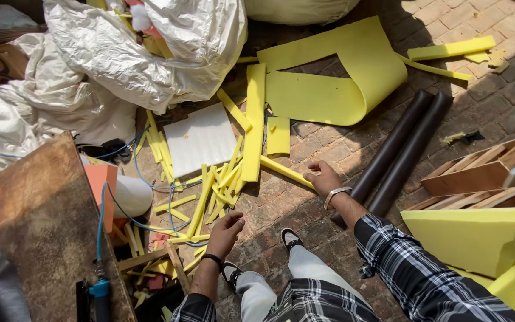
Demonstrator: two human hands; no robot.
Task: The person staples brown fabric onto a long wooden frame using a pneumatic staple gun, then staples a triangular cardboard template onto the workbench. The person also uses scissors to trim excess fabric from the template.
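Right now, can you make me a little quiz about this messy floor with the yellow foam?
1. True or false: the right hand touches the end of a long yellow foam strip.
2. What lies just right of the right hand? A) two dark brown tubes B) a red bucket C) a ladder
3. Fill in: the left hand hangs, holding nothing, over a pile of thin yellow ____.

Key: 1 true; 2 A; 3 strips.
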